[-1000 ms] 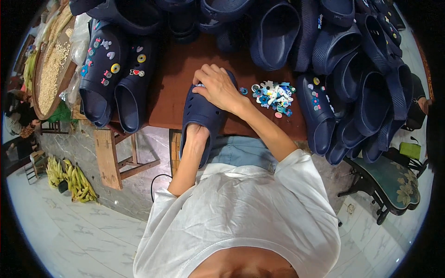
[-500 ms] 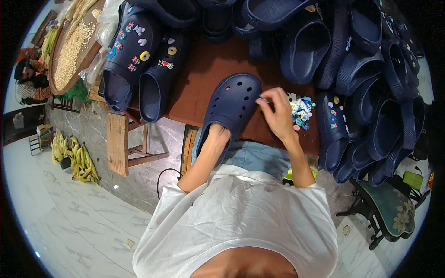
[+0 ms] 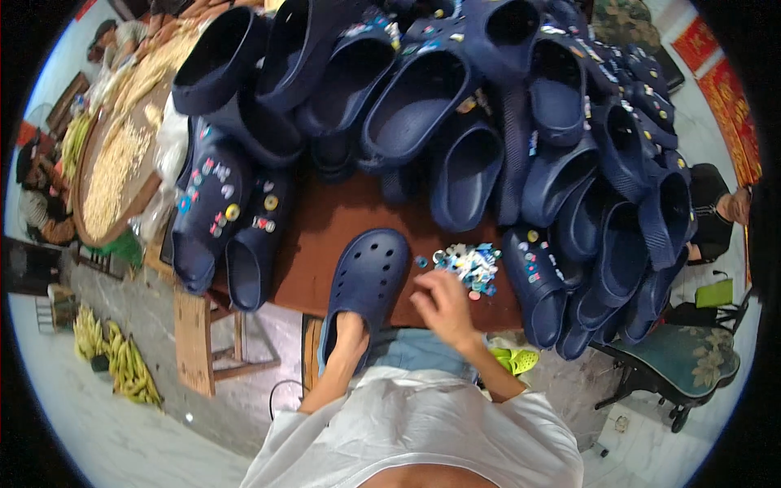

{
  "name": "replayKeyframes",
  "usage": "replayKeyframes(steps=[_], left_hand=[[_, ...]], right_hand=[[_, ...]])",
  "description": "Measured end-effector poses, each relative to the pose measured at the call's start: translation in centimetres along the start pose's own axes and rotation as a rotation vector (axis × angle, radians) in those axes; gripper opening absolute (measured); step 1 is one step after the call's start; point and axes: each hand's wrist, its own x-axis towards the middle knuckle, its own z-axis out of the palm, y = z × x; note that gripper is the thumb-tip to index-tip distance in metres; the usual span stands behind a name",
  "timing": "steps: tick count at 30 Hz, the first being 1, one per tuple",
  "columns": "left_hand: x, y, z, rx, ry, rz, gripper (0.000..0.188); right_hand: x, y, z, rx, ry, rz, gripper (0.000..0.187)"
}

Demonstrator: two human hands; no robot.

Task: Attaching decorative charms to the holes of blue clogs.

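Observation:
A plain navy clog (image 3: pixel 370 264) with round vent holes in its toe lies on the brown tabletop (image 3: pixel 313 264), toe pointing away from me. My left hand (image 3: pixel 351 332) reaches into its heel opening; the fingers are hidden inside the shoe. Just right of the clog hovers my right hand (image 3: pixel 443 302), open, thumb and fingers apart and slightly bent, with nothing visible between them. Beyond its fingertips a small dark-blue charm (image 3: pixel 421 262) lies alone. Close to it is a pile of colourful shoe charms (image 3: pixel 470 264), white, blue and teal.
Navy clogs (image 3: pixel 419 106) are heaped along the far side and right. Decorated clogs (image 3: pixel 213 203) stand at left, and another decorated clog (image 3: pixel 533 281) at right. A wooden stool (image 3: pixel 195 342), a round tray of kernels (image 3: pixel 110 191), a padded chair (image 3: pixel 683 366) and other people (image 3: pixel 49 187) surround the table.
The view has tilted up, showing more of the clog heap. My right hand has left the clog's side and its pinch has loosened. My left hand remains in the clog.

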Motion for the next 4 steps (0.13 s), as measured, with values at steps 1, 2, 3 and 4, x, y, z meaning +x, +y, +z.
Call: replayKeyframes(steps=[1,2,3,4], left_hand=[[-0.2,-0.2,-0.4,0.007,-0.029,0.005,0.047],[-0.3,-0.3,-0.8,0.032,-0.063,0.072,0.047],[-0.3,-0.3,-1.0,0.058,-0.094,0.143,0.047],[-0.7,0.4,-0.3,0.057,-0.187,0.169,0.051]], right_hand=[[-0.1,-1.2,0.7,0.049,-0.019,-0.019,0.036],[-0.1,-2.5,1.4,0.1,-0.042,-0.037,0.043],[-0.6,-3.1,2.4,0.123,-0.08,-0.054,0.054],[-0.8,-3.5,3.4,0.139,-0.119,-0.068,0.066]])
